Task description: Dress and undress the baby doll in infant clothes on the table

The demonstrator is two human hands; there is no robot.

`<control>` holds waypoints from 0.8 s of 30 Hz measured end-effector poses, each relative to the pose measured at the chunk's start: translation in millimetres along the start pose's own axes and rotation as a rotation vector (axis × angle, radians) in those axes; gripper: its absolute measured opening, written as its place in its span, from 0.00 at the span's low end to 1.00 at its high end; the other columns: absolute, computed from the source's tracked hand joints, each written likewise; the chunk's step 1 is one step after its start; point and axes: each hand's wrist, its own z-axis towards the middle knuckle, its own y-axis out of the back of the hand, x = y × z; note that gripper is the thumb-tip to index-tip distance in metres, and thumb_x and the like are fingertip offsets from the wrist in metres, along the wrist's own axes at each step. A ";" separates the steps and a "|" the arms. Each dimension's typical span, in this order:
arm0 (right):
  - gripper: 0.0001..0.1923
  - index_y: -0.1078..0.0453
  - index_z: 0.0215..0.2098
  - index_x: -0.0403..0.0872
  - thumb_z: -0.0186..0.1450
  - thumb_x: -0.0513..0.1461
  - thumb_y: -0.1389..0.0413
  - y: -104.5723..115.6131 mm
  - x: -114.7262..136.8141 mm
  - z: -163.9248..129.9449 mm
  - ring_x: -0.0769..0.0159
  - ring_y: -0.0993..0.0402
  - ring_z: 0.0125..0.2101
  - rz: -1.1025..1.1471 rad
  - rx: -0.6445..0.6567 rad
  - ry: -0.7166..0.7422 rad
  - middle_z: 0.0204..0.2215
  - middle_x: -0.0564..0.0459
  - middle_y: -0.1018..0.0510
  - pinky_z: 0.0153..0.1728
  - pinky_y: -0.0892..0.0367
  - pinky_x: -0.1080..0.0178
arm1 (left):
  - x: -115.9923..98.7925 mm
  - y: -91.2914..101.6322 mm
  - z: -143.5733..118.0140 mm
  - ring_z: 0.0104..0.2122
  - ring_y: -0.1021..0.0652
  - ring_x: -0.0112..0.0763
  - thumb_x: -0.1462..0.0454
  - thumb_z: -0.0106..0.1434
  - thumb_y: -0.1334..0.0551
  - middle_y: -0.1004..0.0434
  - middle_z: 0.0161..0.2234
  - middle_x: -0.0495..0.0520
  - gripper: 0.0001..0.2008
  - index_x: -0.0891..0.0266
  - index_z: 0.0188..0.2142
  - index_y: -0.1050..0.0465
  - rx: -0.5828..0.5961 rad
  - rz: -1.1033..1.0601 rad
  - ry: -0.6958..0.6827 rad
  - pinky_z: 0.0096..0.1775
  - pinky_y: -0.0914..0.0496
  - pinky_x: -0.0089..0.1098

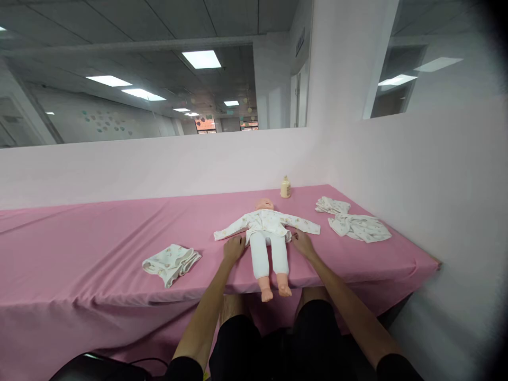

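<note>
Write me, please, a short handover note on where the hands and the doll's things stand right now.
Left hand: flat on the pink table, at the doll's hip, holding nothing.
Right hand: same on the other side, by the top's hem.
Doll: on its back, feet over the table edge, wearing patterned top and white leggings.
Folded garment to the left, loose clothes to the right, bottle behind the head.
Done: doll dressed. Spare clothes untouched.

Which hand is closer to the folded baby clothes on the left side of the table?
Left. The left hand rests beside the doll's hip, a short way right of the folded clothes. The right hand lies beyond the doll, farther away.
</note>
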 end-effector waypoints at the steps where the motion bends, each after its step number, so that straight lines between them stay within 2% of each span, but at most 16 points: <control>1: 0.07 0.34 0.30 0.47 0.60 0.38 0.53 -0.6 -0.4 0.4 0.66 0.33 0.28 -0.003 -0.003 0.000 0.26 0.55 0.26 0.29 0.44 0.67 | 0.2 -0.1 0.3 0.40 0.23 0.38 0.55 0.72 0.58 0.22 0.41 0.59 0.23 0.63 0.36 0.28 0.001 -0.002 -0.001 0.38 0.35 0.33; 12: 0.07 0.36 0.27 0.47 0.60 0.37 0.54 -3.2 -2.1 2.0 0.67 0.35 0.26 -0.016 -0.027 0.009 0.24 0.56 0.28 0.28 0.46 0.66 | -2.9 4.2 -0.5 0.40 0.23 0.39 0.56 0.71 0.57 0.22 0.40 0.60 0.22 0.63 0.35 0.29 0.008 0.008 0.005 0.39 0.35 0.34; 18: 0.07 0.33 0.31 0.47 0.61 0.36 0.53 -3.0 -3.3 3.2 0.66 0.34 0.28 -0.010 -0.019 0.003 0.26 0.55 0.27 0.29 0.45 0.66 | -3.6 3.8 0.4 0.41 0.23 0.40 0.56 0.71 0.58 0.22 0.41 0.60 0.22 0.63 0.36 0.29 0.011 0.016 0.006 0.39 0.35 0.34; 24: 0.07 0.31 0.32 0.46 0.62 0.37 0.51 -0.5 -2.1 3.4 0.67 0.36 0.27 0.001 -0.014 -0.025 0.26 0.55 0.27 0.29 0.45 0.67 | -5.1 2.8 1.3 0.38 0.23 0.40 0.54 0.70 0.59 0.22 0.37 0.60 0.24 0.63 0.33 0.30 0.017 0.033 0.013 0.36 0.35 0.34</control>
